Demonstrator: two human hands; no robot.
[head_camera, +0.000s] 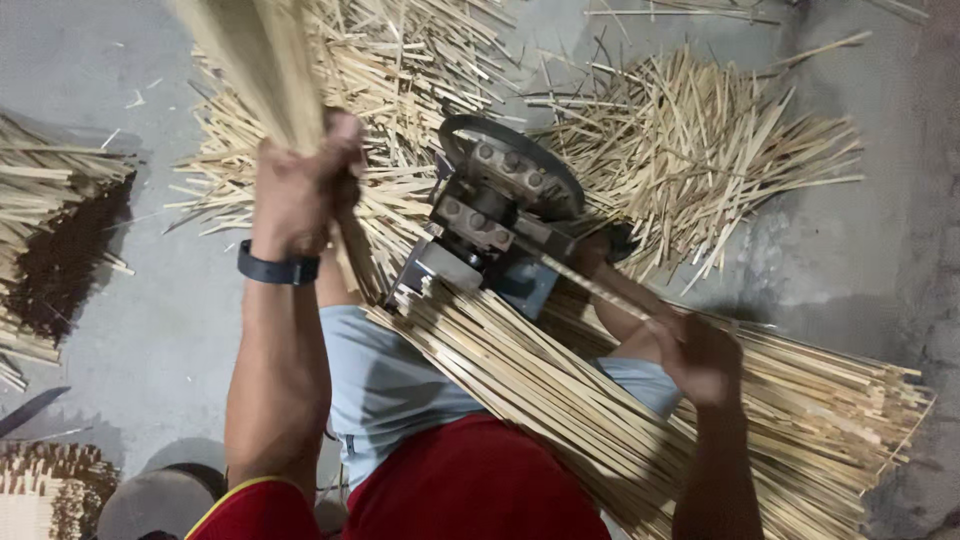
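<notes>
Two hands, left hand (300, 190) gripping strip bundle (250, 60), right hand (705, 355) one strip (600, 290)

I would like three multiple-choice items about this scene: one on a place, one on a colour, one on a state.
1. Where does the long strip bundle lie?
A. across the person's lap
B. on a shelf
C. in a bucket

2. What colour is the wristband on the left hand?
A. white
B. dark
C. yellow

3. What is the left hand doing?
A. resting open
B. gripping a raised bunch of strips
C. touching the machine

Answers: 1 A, it crosses the thighs; 2 B, it looks nearly black; 3 B, fingers are closed around the bunch.
</notes>
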